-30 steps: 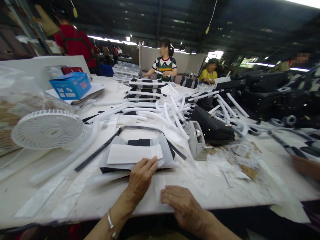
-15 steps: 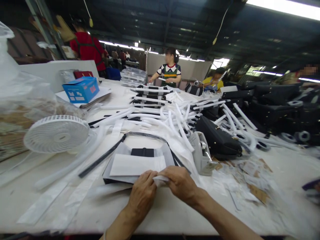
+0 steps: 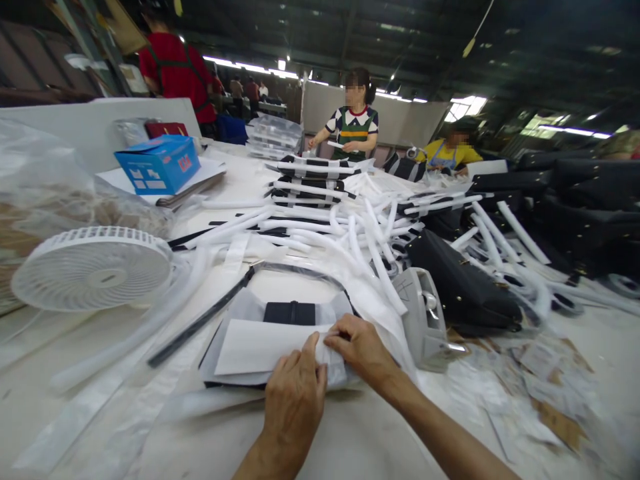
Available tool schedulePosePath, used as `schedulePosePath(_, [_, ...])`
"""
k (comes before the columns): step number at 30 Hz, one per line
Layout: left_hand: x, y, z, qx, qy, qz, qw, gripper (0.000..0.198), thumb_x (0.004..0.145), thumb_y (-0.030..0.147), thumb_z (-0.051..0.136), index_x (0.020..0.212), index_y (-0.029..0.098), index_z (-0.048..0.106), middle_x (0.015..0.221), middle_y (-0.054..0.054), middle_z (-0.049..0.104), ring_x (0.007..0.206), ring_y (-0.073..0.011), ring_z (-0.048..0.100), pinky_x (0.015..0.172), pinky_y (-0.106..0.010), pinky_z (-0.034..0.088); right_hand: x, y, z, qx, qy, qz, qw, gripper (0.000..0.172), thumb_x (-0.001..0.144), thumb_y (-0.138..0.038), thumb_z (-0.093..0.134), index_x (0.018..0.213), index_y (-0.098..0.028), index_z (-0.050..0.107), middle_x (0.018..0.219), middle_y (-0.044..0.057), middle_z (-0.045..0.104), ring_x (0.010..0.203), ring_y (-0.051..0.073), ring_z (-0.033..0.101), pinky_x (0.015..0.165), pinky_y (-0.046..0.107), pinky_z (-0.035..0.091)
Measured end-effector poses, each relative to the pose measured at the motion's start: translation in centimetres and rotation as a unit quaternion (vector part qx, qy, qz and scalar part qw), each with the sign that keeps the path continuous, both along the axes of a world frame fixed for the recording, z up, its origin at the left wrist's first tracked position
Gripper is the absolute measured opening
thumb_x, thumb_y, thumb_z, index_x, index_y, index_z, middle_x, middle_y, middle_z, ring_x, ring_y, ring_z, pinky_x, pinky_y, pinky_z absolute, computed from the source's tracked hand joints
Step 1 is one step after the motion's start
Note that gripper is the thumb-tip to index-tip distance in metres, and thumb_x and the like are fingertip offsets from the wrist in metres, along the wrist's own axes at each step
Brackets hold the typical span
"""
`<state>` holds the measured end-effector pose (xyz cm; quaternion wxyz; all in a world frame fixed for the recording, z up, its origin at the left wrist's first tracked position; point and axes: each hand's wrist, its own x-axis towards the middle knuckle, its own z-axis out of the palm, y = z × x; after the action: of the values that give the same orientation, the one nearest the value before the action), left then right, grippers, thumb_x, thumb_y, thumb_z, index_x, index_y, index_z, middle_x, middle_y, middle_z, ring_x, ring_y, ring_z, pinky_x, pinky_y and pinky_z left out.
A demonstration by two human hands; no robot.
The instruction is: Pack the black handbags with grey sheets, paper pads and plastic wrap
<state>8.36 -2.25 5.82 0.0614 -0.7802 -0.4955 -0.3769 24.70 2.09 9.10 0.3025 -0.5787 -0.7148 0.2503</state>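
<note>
A black bag (image 3: 207,385) lies on the table in front of me, mostly covered by grey-white wrapping sheet. Across it rests a folded white paper (image 3: 255,348), just below a black strap tab (image 3: 289,313). My left hand (image 3: 296,393) lies over the paper's right part, index finger stretched out and thumb apart. At the paper's upper right edge, my right hand (image 3: 357,347) pinches the white sheet between thumb and fingers. A long black strap (image 3: 200,327) in clear film loops behind the bag. Under its front edge shows a white foam tube (image 3: 210,402).
A white fan (image 3: 95,270) and a blue box (image 3: 157,165) stand left. To the right are a grey tape dispenser (image 3: 420,317), a black bag (image 3: 460,283) and plastic scraps (image 3: 530,380). White foam tubes (image 3: 350,247) pile up behind. Co-workers (image 3: 353,123) are across the table.
Both hands have shifted on the bag: my right hand has moved up onto the paper's right edge, and my left hand's fingers have stretched out over it. The view has turned slightly left.
</note>
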Motion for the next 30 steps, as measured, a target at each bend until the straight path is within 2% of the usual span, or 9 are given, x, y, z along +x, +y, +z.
schedulePosePath(4, [0.1, 0.2, 0.0, 0.012, 0.026, 0.008, 1.0, 0.029, 0.095, 0.013, 0.044, 0.122, 0.013, 0.053, 0.075, -0.002, 0.064, 0.066, -0.0178, 0.058, 0.067, -0.034, 0.041, 0.0, 0.3, -0.6, -0.016, -0.003, -0.028, 0.999, 0.014, 0.079, -0.018, 0.066, 0.066, -0.019, 0.062, 0.07, -0.001, 0.06, 0.068, 0.014, 0.055, 0.065, 0.026, 0.04])
schedulePosePath(9, [-0.1, 0.1, 0.1, -0.003, 0.075, -0.029, 0.997, 0.023, 0.097, 0.015, 0.041, 0.109, 0.021, 0.06, 0.072, 0.001, 0.061, 0.066, -0.0189, 0.054, 0.066, -0.036, 0.036, -0.1, 0.6, -1.0, -0.057, 0.018, -0.061, 0.996, 0.011, 0.075, -0.013, 0.066, 0.068, -0.018, 0.061, 0.069, -0.002, 0.058, 0.065, 0.013, 0.054, 0.063, 0.025, 0.039])
schedulePosePath(12, [-0.6, -0.1, 0.2, 0.006, 0.078, -0.062, 0.995, 0.025, 0.1, 0.021, 0.037, 0.105, 0.022, 0.062, 0.094, -0.004, 0.069, 0.075, -0.0186, 0.057, 0.07, -0.036, 0.038, -0.1, 0.9, -1.2, -0.079, 0.032, -0.067, 0.994, 0.011, 0.074, -0.014, 0.067, 0.067, -0.018, 0.06, 0.066, -0.003, 0.057, 0.063, 0.013, 0.053, 0.06, 0.024, 0.038])
schedulePosePath(15, [-1.0, -0.3, 0.5, 0.005, 0.09, -0.106, 0.99, 0.031, 0.102, 0.029, 0.035, 0.117, 0.022, 0.061, 0.123, -0.008, 0.066, 0.086, -0.0188, 0.06, 0.073, -0.036, 0.04, 0.0, 1.3, -1.5, -0.114, 0.047, -0.072, 0.99, 0.011, 0.072, -0.015, 0.068, 0.065, -0.018, 0.06, 0.061, -0.005, 0.056, 0.06, 0.012, 0.051, 0.057, 0.023, 0.036])
schedulePosePath(18, [-1.1, -0.5, 0.8, -0.007, 0.103, -0.128, 0.986, 0.033, 0.101, 0.035, 0.041, 0.127, 0.023, 0.057, 0.122, -0.005, 0.068, 0.088, -0.0192, 0.061, 0.075, -0.036, 0.042, 0.0, 1.8, -1.9, -0.129, 0.052, -0.082, 0.987, 0.014, 0.07, -0.017, 0.072, 0.064, -0.018, 0.059, 0.059, -0.006, 0.055, 0.058, 0.011, 0.05, 0.055, 0.022, 0.036])
schedulePosePath(25, [-0.8, -0.5, -0.3, 0.012, 0.113, -0.089, 0.99, 0.04, 0.091, 0.035, 0.061, 0.127, 0.018, 0.056, 0.115, -0.005, 0.07, 0.09, -0.0217, 0.06, 0.078, -0.039, 0.043, -0.3, 2.5, -2.0, -0.1, 0.025, -0.126, 0.987, 0.02, 0.067, -0.025, 0.076, 0.063, -0.019, 0.058, 0.057, -0.006, 0.055, 0.057, 0.012, 0.05, 0.055, 0.022, 0.035])
schedulePosePath(28, [-0.4, -0.4, -1.0, 0.012, 0.118, -0.071, 0.99, 0.04, 0.086, 0.034, 0.07, 0.123, 0.022, 0.059, 0.114, -0.003, 0.069, 0.091, -0.0236, 0.058, 0.077, -0.04, 0.042, -0.6, 2.3, -0.9, -0.067, 0.021, -0.139, 0.988, 0.017, 0.069, -0.025, 0.075, 0.066, -0.019, 0.06, 0.058, -0.005, 0.057, 0.059, 0.013, 0.053, 0.057, 0.024, 0.037])
schedulePosePath(30, [-0.2, -0.3, -1.4, 0.007, 0.114, -0.062, 0.991, 0.043, 0.082, 0.034, 0.074, 0.121, 0.023, 0.059, 0.112, -0.003, 0.068, 0.091, -0.0241, 0.058, 0.078, -0.04, 0.042, 0.0, 1.3, 0.4, -0.046, 0.033, -0.138, 0.989, 0.01, 0.077, -0.029, 0.068, 0.078, -0.02, 0.064, 0.063, -0.003, 0.062, 0.06, 0.014, 0.057, 0.058, 0.024, 0.041])
